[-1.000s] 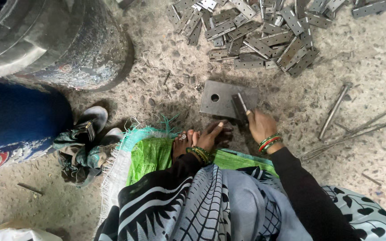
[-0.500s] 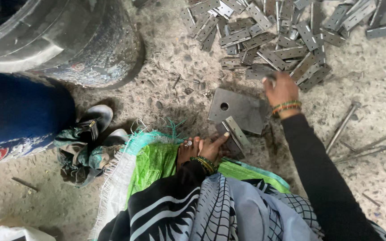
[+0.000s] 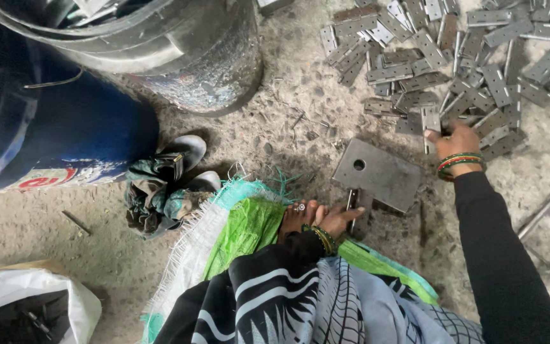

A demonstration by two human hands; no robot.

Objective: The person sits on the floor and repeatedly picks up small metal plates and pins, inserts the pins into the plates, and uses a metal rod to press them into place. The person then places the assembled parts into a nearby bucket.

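The right hand (image 3: 456,141) has reached further into the hinge pile (image 3: 453,64).
Its fingers close on one hinge leaf (image 3: 430,121); the left hand (image 3: 319,216) pinches another leaf (image 3: 351,200) beside the steel plate (image 3: 377,173), many remain.

hinges (image 3: 453,70) grey | plate (image 3: 377,173) dull grey | sack (image 3: 246,229) bright green, white fringe | bangles (image 3: 458,163) red-green | drum (image 3: 52,137) blue | garment (image 3: 300,299) black-white striped pattern

I can't see my right hand's (image 3: 453,141) fingertips; they sink among the hinge pile (image 3: 453,57), which the top edge crops. My left hand (image 3: 316,218) hides part of a small metal piece (image 3: 352,202), its shape unclear.
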